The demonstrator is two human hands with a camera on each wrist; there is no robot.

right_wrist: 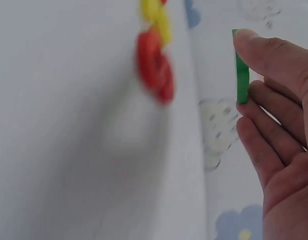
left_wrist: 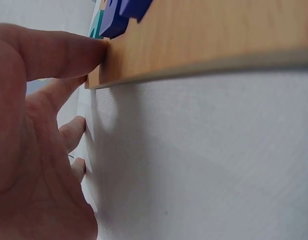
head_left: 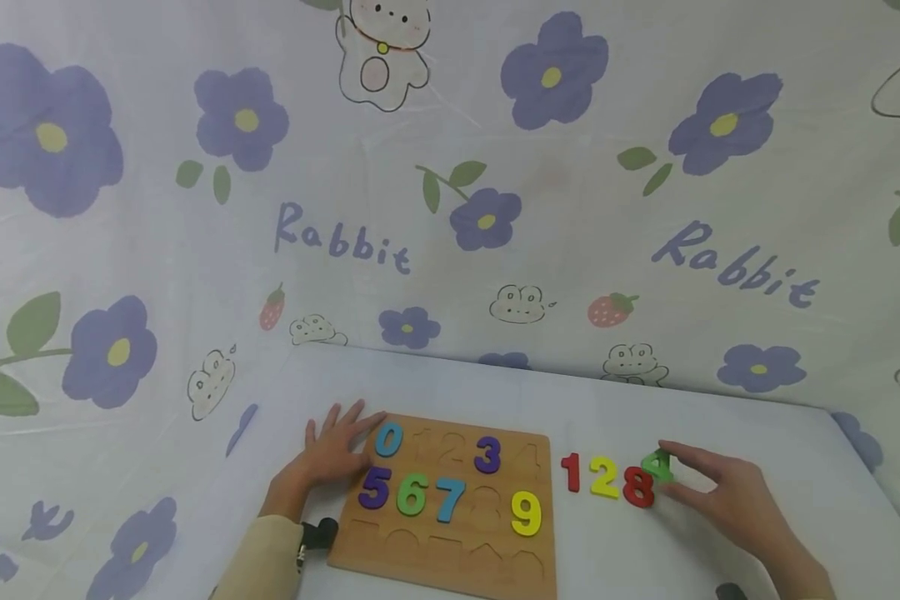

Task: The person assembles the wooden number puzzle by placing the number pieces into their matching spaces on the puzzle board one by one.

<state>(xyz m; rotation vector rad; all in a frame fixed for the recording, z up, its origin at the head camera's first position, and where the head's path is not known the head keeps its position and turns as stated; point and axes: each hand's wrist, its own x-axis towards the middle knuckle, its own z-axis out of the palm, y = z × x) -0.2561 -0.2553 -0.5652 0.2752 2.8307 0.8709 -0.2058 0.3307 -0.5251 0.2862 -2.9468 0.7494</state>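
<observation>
The right hand (head_left: 742, 504) pinches a green number 4 (head_left: 658, 467) between thumb and fingers, raised over the table beside a red number 8 (head_left: 638, 487). In the right wrist view the green 4 (right_wrist: 242, 75) appears edge-on under the thumb. At the left edge of a wooden number puzzle board (head_left: 450, 575), the left hand (head_left: 333, 454) rests with fingers spread. Its thumb (left_wrist: 68, 54) touches the board's edge near a purple number 5 (head_left: 375, 488) and a blue number 0 (head_left: 388, 439).
Purple 3 (head_left: 487, 455), green 6 (head_left: 412, 495), blue 7 (head_left: 450, 500) and yellow 9 (head_left: 527, 513) sit on the board among bare outlines. Red 1 (head_left: 571, 472) and yellow 2 (head_left: 604, 477) lie right of it on the white table (head_left: 615, 558). A flowered cloth (head_left: 570, 250) hangs behind.
</observation>
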